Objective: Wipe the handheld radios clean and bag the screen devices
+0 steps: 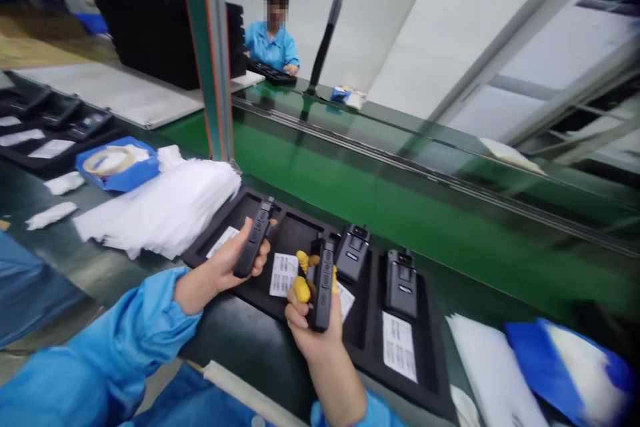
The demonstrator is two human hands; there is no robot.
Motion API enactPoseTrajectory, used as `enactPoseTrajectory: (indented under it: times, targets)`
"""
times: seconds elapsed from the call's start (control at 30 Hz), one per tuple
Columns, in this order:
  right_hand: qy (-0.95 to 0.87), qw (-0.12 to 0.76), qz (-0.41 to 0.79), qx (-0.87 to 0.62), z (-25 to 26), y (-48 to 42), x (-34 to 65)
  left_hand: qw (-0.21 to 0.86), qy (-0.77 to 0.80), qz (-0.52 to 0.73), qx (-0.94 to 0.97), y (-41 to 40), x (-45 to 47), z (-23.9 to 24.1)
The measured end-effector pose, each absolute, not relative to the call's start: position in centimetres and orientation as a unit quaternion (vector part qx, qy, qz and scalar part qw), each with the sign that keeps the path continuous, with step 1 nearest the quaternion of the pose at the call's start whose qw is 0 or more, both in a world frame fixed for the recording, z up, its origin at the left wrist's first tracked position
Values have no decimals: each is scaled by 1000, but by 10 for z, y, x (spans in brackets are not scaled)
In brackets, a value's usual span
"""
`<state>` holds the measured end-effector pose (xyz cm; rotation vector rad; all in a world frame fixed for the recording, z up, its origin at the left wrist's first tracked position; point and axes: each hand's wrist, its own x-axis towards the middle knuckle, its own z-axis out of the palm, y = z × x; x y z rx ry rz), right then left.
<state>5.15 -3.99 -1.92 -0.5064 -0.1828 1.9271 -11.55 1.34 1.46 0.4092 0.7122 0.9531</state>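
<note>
My left hand (230,260) is closed around a black handheld device (254,239), tilted, with buttons along its side. Another such device (325,290) stands nearly upright in my right hand (317,340), which wears yellow finger cots. Both are held over a black compartment tray (434,353). Lying in the tray's right half are a black device with a clip-like panel (353,255) and a similar one (401,287) farther right. White printed labels (399,347) lie in the compartments, one label (284,275) between my hands.
White sheets (170,207) are heaped left of the tray, near a blue container (117,163) with a tape roll. Another device tray (55,123) sits far left. White sheets (495,370) lie at right. A green post (207,53) rises behind; a person (273,43) sits beyond the belt.
</note>
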Motion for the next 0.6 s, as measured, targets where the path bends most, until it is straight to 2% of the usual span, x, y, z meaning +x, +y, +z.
enactPoseTrajectory:
  times: [0.3,0.47,0.6]
  targets:
    - [-87,536,808,-228,-18,-32,50,801,320,455,221,18,-117,15]
    - [-94,541,800,-243,-17,-33,48,817,260,453,245,16,-123,8]
    - [-77,549,788,-269,-18,-35,45,800,247,450,312,12,-127,6]
